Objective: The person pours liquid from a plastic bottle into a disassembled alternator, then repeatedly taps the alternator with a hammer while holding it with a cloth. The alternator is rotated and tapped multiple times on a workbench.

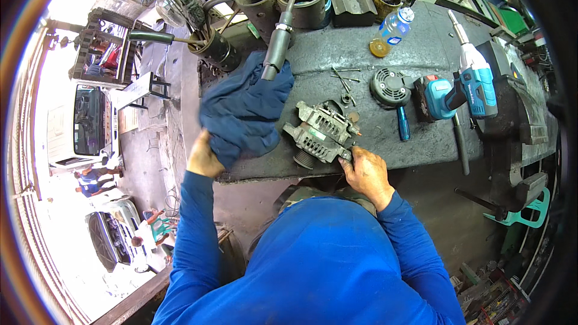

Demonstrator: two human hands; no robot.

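My left hand (203, 156) is closed on the lower left edge of a dark blue cloth (247, 114), which lies bunched over the bench's left part and is slightly blurred. Beside the cloth sits an alternator (321, 132) with a slotted metal housing, its ribbed pulley toward the bench's front edge. With curled fingers, my right hand (367, 174) grips the alternator's near right corner. Just beyond it are a few long bolts and small round parts (346, 90). A round black slotted cover (391, 87) lies to the right, touching or close to a blue-handled screwdriver (403, 123).
A teal cordless impact wrench (475, 87) and a metal bar (461, 144) occupy the right side. Behind stand a plastic bottle with yellowish liquid (390, 36), metal cylinders (257, 9) and a can of tools (215, 51). A cylindrical tool (278, 48) overhangs the cloth. People and vehicles are at far left.
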